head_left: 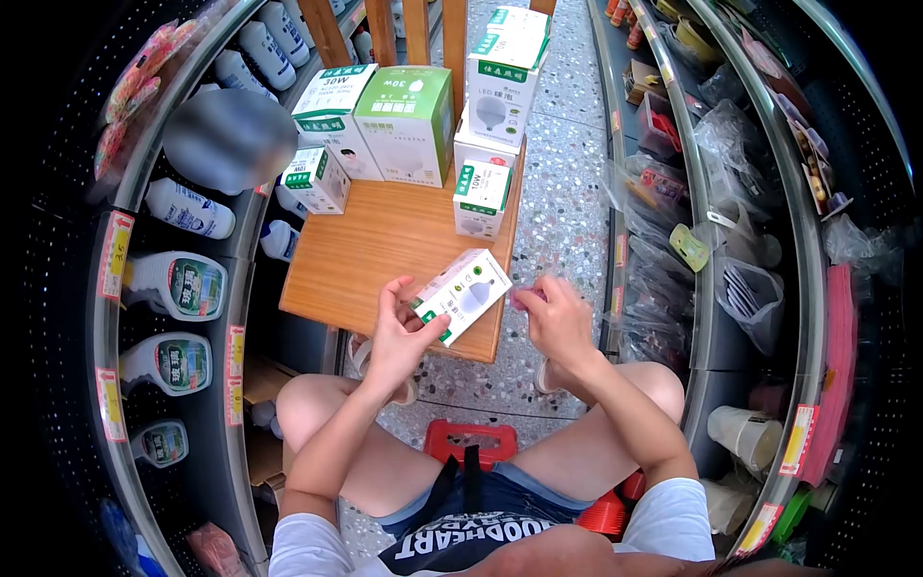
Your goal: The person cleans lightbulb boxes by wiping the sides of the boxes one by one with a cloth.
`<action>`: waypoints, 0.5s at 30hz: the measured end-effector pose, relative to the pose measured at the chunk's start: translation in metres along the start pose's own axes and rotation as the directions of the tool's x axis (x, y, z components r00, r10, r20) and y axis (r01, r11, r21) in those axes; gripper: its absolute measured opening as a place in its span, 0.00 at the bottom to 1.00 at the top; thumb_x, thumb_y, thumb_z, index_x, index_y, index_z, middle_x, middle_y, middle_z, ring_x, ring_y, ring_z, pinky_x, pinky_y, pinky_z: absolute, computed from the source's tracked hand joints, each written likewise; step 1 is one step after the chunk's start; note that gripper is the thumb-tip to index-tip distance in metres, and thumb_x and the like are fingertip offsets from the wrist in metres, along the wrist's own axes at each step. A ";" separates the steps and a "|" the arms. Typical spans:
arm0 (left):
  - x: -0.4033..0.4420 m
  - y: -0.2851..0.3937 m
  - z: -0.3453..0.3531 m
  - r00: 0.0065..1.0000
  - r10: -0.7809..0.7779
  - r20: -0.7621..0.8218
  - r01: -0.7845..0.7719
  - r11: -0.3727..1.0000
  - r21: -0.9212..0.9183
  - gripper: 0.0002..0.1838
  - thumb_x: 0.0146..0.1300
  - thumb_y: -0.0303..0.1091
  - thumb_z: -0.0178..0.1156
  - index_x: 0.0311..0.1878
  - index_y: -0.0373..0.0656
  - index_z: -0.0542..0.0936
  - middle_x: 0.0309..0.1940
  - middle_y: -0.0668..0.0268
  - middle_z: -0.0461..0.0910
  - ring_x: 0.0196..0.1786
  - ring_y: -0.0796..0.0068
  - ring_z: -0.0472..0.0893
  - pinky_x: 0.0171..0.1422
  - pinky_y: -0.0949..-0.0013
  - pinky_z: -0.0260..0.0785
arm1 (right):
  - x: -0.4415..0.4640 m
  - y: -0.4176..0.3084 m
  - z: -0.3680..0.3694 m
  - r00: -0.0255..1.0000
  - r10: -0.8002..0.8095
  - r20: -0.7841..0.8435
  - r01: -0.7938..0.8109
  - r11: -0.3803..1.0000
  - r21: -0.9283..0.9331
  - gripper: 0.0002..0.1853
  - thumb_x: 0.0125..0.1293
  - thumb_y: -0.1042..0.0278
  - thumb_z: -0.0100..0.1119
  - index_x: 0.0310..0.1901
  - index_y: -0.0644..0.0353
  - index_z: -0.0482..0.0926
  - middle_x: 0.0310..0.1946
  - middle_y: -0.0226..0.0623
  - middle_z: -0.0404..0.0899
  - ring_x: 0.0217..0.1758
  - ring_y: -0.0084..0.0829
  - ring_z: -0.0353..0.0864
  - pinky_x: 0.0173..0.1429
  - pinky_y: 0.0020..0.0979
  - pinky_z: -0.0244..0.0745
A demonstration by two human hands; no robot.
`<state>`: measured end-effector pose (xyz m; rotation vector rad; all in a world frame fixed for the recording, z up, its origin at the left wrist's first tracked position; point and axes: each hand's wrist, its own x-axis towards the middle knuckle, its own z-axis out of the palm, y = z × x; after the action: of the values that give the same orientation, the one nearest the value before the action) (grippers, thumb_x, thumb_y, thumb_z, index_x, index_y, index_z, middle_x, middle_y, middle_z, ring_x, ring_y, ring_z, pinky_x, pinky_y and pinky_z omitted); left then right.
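Observation:
My left hand (396, 337) is closed around a white and green light bulb box (465, 296), thumb on its near face. The box is tilted over the front right corner of a wooden chair seat (385, 255). To its right, my right hand (562, 322) pinches a small pinkish-purple thing (522, 298) too small to name, apart from the box. On the seat behind stand a small 10W bulb box (481, 200), a tall LED bulb box (497, 101), a green and white 30W box (409, 130), a white 30W box (334, 96) and another 10W box (320, 181).
Shelves close in on both sides. Spray bottles (178, 286) and white bottles (190, 209) line the left; bagged goods (731, 144) fill the right. Wooden slats (415, 34) rise behind the boxes. A red plastic stool (471, 440) shows between my legs on the speckled floor (562, 192).

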<state>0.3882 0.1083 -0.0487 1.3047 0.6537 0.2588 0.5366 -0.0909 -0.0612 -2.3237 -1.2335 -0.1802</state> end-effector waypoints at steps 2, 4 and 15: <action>0.000 -0.004 0.000 0.992 0.129 0.000 -0.128 0.987 0.096 0.40 0.59 0.22 0.72 0.70 0.39 0.59 0.61 0.55 0.71 0.63 0.66 0.76 0.68 0.63 0.72 | -0.009 0.004 0.002 0.999 0.031 0.022 -0.031 1.000 0.004 0.14 0.55 0.78 0.63 0.43 0.53 0.87 0.37 0.34 0.77 0.42 0.37 0.80 0.37 0.38 0.79; 0.002 -0.008 -0.002 0.935 0.352 0.027 -0.344 0.889 0.301 0.39 0.57 0.26 0.75 0.68 0.38 0.63 0.59 0.54 0.72 0.63 0.64 0.76 0.66 0.62 0.72 | -0.009 0.001 -0.003 0.997 0.072 -0.036 -0.071 0.997 0.038 0.14 0.55 0.79 0.62 0.43 0.53 0.87 0.37 0.34 0.77 0.42 0.36 0.80 0.37 0.38 0.78; 0.002 -0.025 0.011 0.781 0.587 0.213 -0.579 0.552 0.600 0.48 0.47 0.21 0.75 0.72 0.36 0.62 0.63 0.46 0.68 0.67 0.44 0.70 0.71 0.54 0.66 | 0.004 -0.058 -0.016 0.947 -0.244 -0.209 0.280 0.946 0.163 0.17 0.52 0.78 0.65 0.46 0.54 0.87 0.39 0.34 0.80 0.37 0.36 0.80 0.38 0.35 0.77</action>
<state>0.3913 0.0941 -0.0720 2.1949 0.2776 0.6328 0.4941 -0.0683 -0.0247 -1.9267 -1.3959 -0.3468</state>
